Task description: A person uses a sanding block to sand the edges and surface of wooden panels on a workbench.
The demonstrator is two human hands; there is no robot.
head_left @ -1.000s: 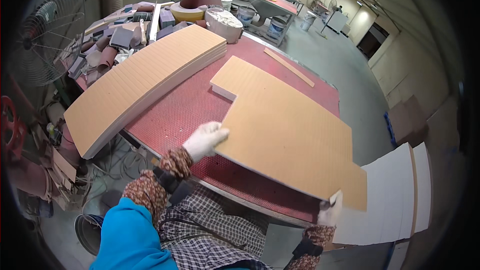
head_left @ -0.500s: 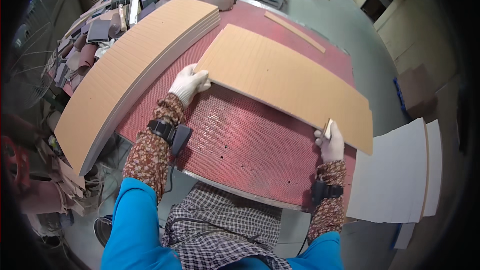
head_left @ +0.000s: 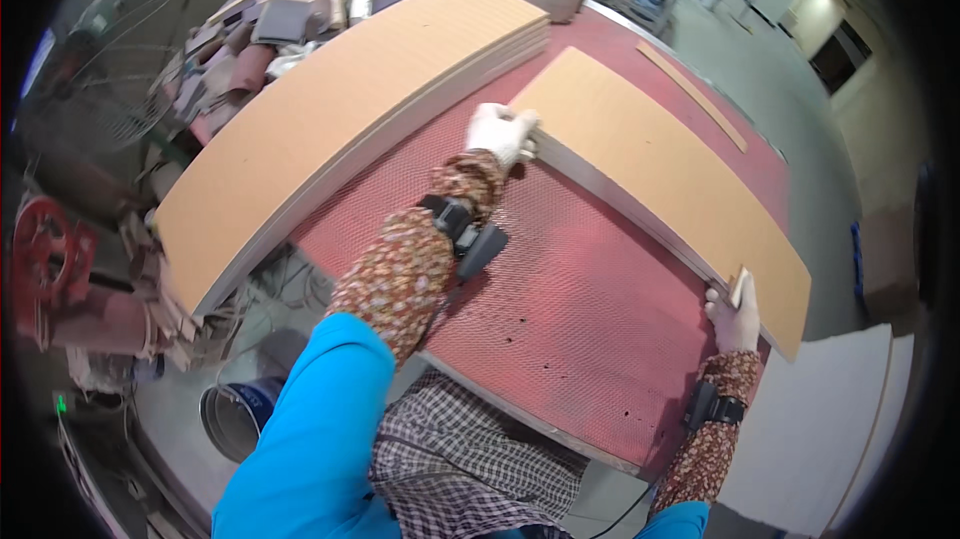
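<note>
Head view: left grip [head_left: 503,134] on panel [head_left: 660,169]; bucket [head_left: 226,423] contents unclear.

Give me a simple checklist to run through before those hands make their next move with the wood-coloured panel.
1. Left hand on the panel: ok, it grips the left end.
2. Right hand firmly on the panel: cannot tell; it holds a small pale piece at the near edge.
3. Panel wholly over the red work surface: not ok, its right end reaches past the side in this view.
4. Thin strip out of the way: ok, it lies apart, beyond the panel.
5. Panel's underside sound: cannot tell, it is hidden.
</note>
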